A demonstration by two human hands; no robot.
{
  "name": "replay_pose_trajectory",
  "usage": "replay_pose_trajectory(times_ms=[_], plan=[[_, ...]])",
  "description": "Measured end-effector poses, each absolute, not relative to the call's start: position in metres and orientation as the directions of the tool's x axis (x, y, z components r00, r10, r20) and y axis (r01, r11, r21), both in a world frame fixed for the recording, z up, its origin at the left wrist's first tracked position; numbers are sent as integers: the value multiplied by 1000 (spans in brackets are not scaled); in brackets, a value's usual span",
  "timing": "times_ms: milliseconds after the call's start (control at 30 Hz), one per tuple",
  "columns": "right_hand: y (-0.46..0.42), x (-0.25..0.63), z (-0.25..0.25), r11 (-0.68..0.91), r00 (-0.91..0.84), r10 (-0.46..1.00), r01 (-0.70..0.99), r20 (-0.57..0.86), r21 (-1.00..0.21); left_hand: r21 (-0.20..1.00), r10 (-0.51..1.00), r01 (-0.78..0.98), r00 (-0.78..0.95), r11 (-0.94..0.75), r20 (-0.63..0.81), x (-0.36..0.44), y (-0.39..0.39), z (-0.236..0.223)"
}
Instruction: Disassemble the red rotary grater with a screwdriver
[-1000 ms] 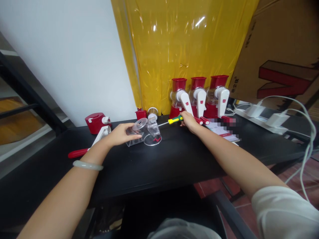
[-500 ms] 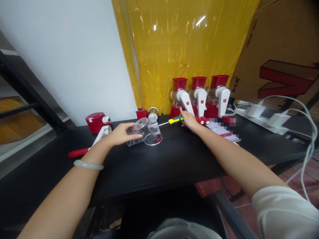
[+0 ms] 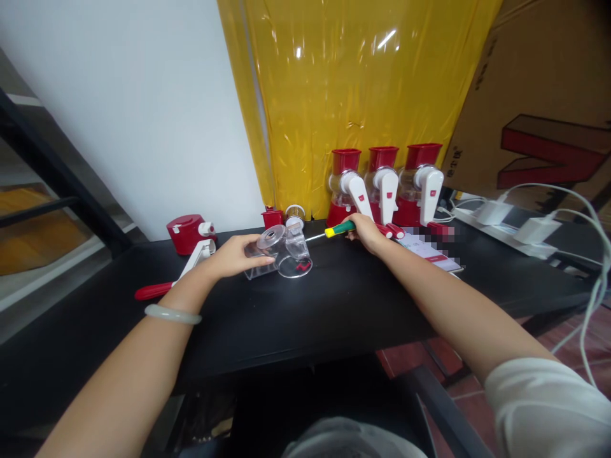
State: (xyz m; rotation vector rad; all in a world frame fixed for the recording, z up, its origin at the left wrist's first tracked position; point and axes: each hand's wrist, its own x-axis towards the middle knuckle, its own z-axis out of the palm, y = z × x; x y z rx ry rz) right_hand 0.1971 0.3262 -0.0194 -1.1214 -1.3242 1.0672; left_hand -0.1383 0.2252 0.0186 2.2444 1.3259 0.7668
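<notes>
A clear plastic grater housing (image 3: 294,262) lies on its side on the black table, with a small red piece visible inside its round opening. My left hand (image 3: 237,257) grips it from the left, thumb and fingers around its body. In my right hand (image 3: 365,232) is a screwdriver (image 3: 340,229) with a green and yellow handle. Its metal shaft points left and its tip meets the right side of the clear housing; the exact contact point is too small to make out. Just behind the housing are a red plastic part (image 3: 272,218) and a grater drum (image 3: 294,216).
A red base (image 3: 185,234) and a white crank with a red handle (image 3: 155,291) lie at the left. Several assembled red-and-white rotary graters (image 3: 384,181) stand at the back. A phone (image 3: 429,249), power strip (image 3: 513,238) and cables are on the right, before a cardboard box (image 3: 539,102).
The view has shifted slightly. My right fingers sit a little differently on the screwdriver handle, while its tip stays at the housing. My left hand keeps its hold.
</notes>
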Motion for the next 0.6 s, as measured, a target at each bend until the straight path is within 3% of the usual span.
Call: replay_pose_trajectory(times_ms=[333, 600], plan=[[324, 199, -18, 208, 5, 975, 307, 220, -929, 621, 887, 638, 390, -454, 248, -137, 225, 18], [322, 195, -15, 148, 35, 987, 178, 156, -973, 621, 881, 633, 407, -462, 240, -138, 225, 18]])
